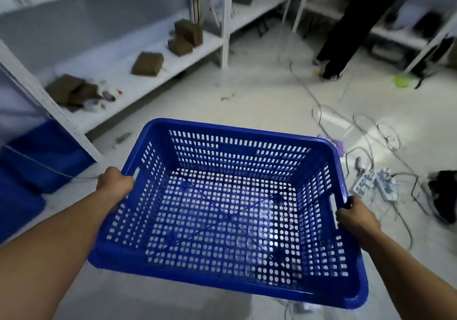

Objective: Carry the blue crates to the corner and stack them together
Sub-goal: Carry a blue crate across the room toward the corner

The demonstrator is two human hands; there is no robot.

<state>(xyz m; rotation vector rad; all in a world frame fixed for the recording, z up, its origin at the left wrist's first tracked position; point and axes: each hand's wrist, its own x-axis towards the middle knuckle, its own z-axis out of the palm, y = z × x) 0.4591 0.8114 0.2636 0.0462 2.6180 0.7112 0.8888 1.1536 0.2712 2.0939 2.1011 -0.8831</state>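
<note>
One blue crate (230, 210) up off the floor (259, 97), empty, perforated walls and base, slightly tilted. Left hand (115, 186) clamps the left rim, right hand (356, 217) grips the right handle. Four brown boxes (148, 63) line the white shelf (138, 84).

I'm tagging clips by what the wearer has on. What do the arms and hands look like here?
Both forearms are bare up to the picture's edge: no sleeves or cuffs show. The left hand and right hand wear no gloves, and no watch, bracelet or ring is visible. Motion blur hides finer details.
</note>
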